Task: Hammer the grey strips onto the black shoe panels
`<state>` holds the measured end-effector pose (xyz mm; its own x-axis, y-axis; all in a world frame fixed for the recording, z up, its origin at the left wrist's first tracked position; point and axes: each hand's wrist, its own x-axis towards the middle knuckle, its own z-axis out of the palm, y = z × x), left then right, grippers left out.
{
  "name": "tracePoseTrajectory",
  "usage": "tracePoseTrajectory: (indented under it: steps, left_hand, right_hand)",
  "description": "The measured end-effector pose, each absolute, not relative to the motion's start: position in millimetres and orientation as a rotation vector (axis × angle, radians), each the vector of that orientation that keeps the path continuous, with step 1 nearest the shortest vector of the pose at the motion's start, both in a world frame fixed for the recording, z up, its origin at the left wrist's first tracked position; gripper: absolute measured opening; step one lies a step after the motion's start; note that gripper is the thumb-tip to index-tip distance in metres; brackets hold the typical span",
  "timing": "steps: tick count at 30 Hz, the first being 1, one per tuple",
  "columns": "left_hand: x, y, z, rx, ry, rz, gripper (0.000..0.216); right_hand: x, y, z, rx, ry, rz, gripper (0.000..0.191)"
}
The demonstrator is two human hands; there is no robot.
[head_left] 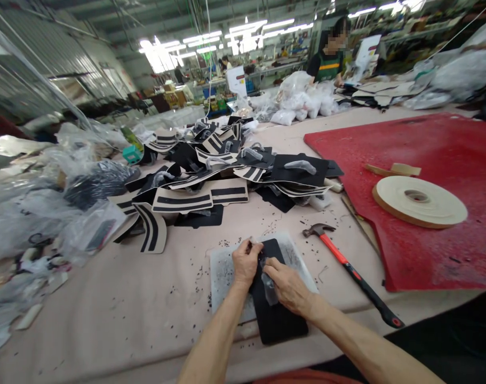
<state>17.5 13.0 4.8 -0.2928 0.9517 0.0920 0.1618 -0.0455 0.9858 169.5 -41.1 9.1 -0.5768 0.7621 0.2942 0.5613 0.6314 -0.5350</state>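
Head view. Work surface: a long pale table (pixel 126 309), littered with dark specks, partly covered at the right by a red mat (pixel 427 154). Room: a factory hall under strip lights; a person (pixel 328 58) stands at the far end.

The black panel (pixel 278 320) lies on a translucent pad (pixel 222 272) at the near edge. The left hand (pixel 246 262) is curled tight round a thin tool (pixel 249 245), mostly hidden. The right hand (pixel 288 288) pinches a grey strip (pixel 269 281) against the panel.

Surroundings: a hammer (pixel 349 266) just right of the pad; a tape roll (pixel 419 201) on the mat; a heap of black-and-beige cut pieces (pixel 210 176) beyond; plastic bags (pixel 66 213) crowding the left.
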Motion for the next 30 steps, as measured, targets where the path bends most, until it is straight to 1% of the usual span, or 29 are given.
tracePoseTrajectory:
  steps: [2, 4, 7, 9, 11, 13, 15, 18, 20, 22, 26, 30]
  left_hand:
    - [16, 20, 7, 0.830, 1.511, 1.587, 0.030]
    - [9, 22, 14, 0.588, 1.476, 1.716, 0.033]
    - [-16, 15, 37, 0.564, 1.467, 1.837, 0.031]
    - [-36, 4, 56, 0.609, 1.477, 1.926, 0.029]
    - [-53, -8, 72, 0.655, 1.498, 1.993, 0.029]
    - [-61, -18, 79, 0.716, 1.541, 1.992, 0.029]
    - [-61, -25, 74, 0.792, 1.588, 1.914, 0.029]
    - [-50, -30, 54, 0.861, 1.598, 1.759, 0.028]
    - [-42, -28, 41, 0.887, 1.568, 1.682, 0.027]
    - [-34, -24, 31, 0.931, 1.521, 1.631, 0.024]
    - [-21, -7, 20, 1.058, 1.424, 1.533, 0.020]
    - [-13, 8, 7, 1.135, 1.351, 1.438, 0.020]
  right_hand:
    - [170, -39, 9, -1.061, -2.441, 0.468, 0.034]
    - [167, -36, 20, -1.097, -2.530, 0.376, 0.034]
    - [159, -27, 52, -1.255, -2.554, 0.156, 0.032]
    - [154, -20, 75, -1.446, -2.492, 0.033, 0.038]
    - [149, -15, 91, -1.617, -2.423, 0.012, 0.042]
    - [146, -14, 96, -1.699, -2.385, 0.106, 0.034]
    - [143, -18, 91, -1.716, -2.364, 0.267, 0.026]
    - [141, -30, 73, -1.749, -2.299, 0.454, 0.032]
    - [139, -39, 62, -1.757, -2.251, 0.506, 0.041]
    - [138, -48, 56, -1.741, -2.236, 0.545, 0.046]
    - [134, -59, 56, -1.741, -2.289, 0.610, 0.047]
    - [135, -59, 58, -1.796, -2.309, 0.709, 0.042]
